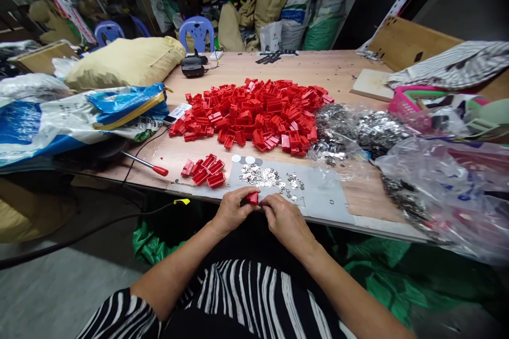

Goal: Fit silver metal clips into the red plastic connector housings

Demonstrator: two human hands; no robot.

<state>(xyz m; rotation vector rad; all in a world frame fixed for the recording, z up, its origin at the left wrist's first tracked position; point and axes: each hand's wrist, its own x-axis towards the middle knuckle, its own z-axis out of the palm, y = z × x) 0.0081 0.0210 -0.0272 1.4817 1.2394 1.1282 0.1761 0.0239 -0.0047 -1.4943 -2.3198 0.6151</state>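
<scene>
Between thumb and fingers, my left hand (234, 208) grips a small red plastic housing (252, 198) at the table's front edge. My right hand (285, 217) is closed at the housing's right side, its fingertips pinching something small and dark that I cannot make out. Just beyond my hands, small flat silvery metal pieces (260, 175) lie scattered on a grey sheet (324, 196). A small group of red housings (209, 170) sits to the left of them. Farther back spreads a large heap of the same red housings (258, 111).
Clear plastic bags of metal parts (379, 127) lie on the right, near a pink basket (401, 100). A red-tipped lever (157, 169) projects at left, below a blue-and-white sack (71, 122). A black device (193, 66) and a tan sack (123, 61) stand farther back.
</scene>
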